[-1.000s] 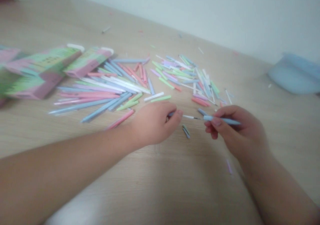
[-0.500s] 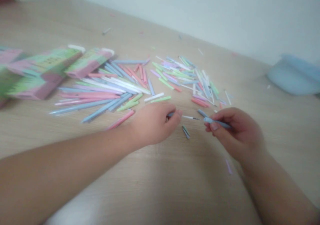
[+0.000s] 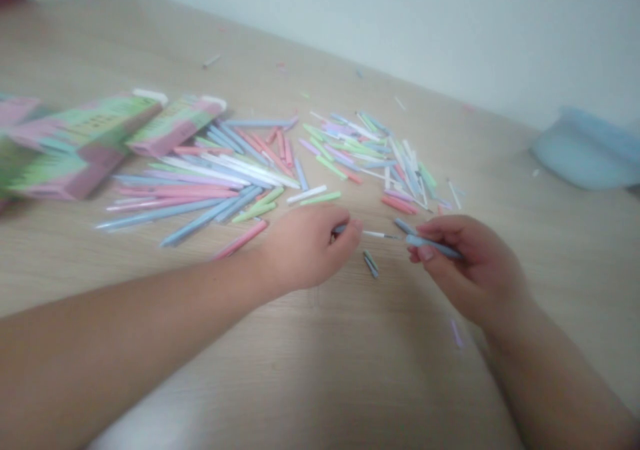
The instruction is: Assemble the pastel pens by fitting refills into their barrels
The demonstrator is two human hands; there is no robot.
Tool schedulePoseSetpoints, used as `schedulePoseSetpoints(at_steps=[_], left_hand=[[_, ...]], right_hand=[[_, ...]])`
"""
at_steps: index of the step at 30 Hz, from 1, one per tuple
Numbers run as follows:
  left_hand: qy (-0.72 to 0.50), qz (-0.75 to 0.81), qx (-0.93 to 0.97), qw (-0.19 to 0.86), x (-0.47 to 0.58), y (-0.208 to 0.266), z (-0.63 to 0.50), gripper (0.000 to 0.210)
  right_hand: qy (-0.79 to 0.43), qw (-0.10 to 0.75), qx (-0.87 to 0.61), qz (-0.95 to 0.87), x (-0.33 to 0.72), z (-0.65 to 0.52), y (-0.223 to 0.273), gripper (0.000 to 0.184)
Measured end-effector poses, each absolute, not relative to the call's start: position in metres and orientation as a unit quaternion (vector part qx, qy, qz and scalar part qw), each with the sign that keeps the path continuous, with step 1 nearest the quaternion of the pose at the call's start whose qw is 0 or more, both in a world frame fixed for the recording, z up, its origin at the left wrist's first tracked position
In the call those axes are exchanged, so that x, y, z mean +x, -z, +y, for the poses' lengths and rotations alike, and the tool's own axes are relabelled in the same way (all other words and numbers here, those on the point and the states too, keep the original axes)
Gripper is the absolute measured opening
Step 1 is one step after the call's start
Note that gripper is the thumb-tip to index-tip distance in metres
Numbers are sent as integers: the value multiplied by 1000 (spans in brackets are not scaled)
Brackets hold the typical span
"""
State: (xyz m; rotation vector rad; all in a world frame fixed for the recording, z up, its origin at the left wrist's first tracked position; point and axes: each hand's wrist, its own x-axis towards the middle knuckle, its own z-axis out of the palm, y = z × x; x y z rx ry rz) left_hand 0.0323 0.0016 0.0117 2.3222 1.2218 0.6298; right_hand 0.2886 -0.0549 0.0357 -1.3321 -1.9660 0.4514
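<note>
My left hand [image 3: 316, 247] is closed in a pinch around a pen refill [image 3: 381, 235], whose thin white stem and dark tip stick out to the right. A blue part of it shows inside the curled fingers. My right hand [image 3: 473, 267] is closed on a light blue pen cap [image 3: 433, 245], pinched between thumb and fingers. The refill's tip points at the cap's near end, with a small gap between them. On the table just below the refill lie a few short dark green and blue pieces [image 3: 371, 264]. A blue piece [image 3: 404, 226] rests just beyond the cap.
Long pastel pen barrels [image 3: 200, 203] are heaped to the left. Behind the hands is a pile of short pastel caps and white refills [image 3: 370, 147]. Pink and green boxes [image 3: 90, 130] lie at far left. A light blue pouch [image 3: 590, 147] sits at right by the wall.
Both hands keep nearly the same place. The right fingers have shifted slightly on the cap, so more of its near end shows. The whole view has moved a little.
</note>
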Motion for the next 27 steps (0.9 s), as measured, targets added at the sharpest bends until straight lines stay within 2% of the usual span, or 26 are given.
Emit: schedulePoseSetpoints(at_steps=[5,13,20,27], left_hand=[[-229,437,842,219,32,-13,1,45],[-213,421,865,172,34,-9,1,45],[-207,364,898,135,34,-3,2,36],[-172,312,923,144,40,-3,2,29]], right_hand=[[-155,335,-509,-778,285,-55,-37,13],[-100,283,-511,-806,283,-53,-32,13],[-63,237,-515,-822,292,-49,-30,13],[-171,142,-501,-837,279,-49,-27,12]])
